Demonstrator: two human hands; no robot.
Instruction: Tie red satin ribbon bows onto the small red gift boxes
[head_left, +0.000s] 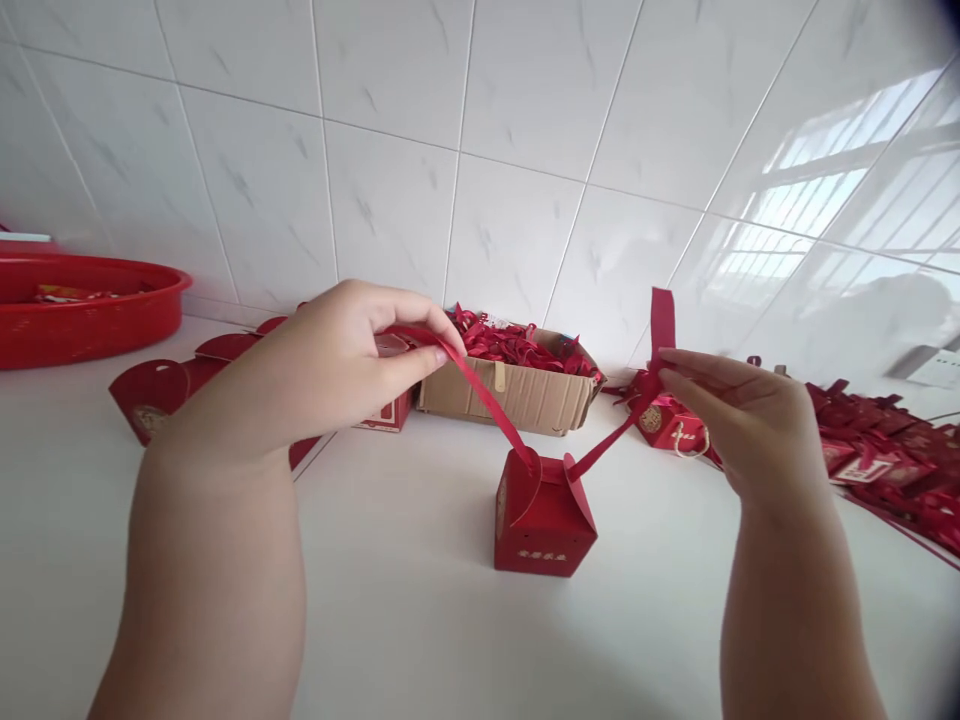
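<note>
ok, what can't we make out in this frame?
All in the head view:
Far left end of the red ribbon: hidden by the left hand.
Inside of the small red box: hidden by its folded top.
Gold lettering: too small to read surely.
Red basin: cut off by the left edge.
Crowded red boxes: cut off by the right edge.
</note>
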